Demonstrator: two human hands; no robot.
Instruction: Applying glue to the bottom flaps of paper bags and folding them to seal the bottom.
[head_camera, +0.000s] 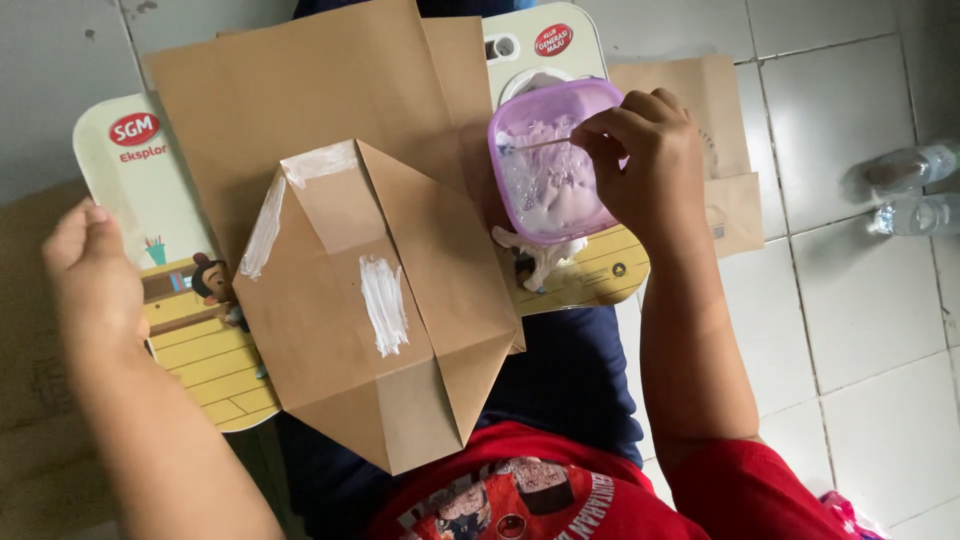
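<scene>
Two bare hands work over a lap board: the right hand (648, 160) pinches a thin stick (540, 145) between thumb and fingertips, its tip dipped into a lilac plastic tub (553, 160) of white paste, while the left hand (88, 275) hangs loosely curled at the board's near-left edge, holding nothing and touching nothing that shows.

Between them lies a folded brown paper bag (370, 310), its bottom flaps opened into a diamond — one flap already streaked with white paste (383, 305) along its middle, another smeared along the upper-left edge (268, 225).

The tub sits directly under the right hand's fingers, on the far-right part of the illustrated cardboard board (190, 340), just beside the bag's right corner. More brown paper (720, 110) lies beyond it on the white tiled floor (850, 330), and two clear plastic bottles (915, 190) lie at the right.

Judged from the streaks, a modest load on the stick and a thin, even stroke would serve best; the idle hand could steady the bag.
</scene>
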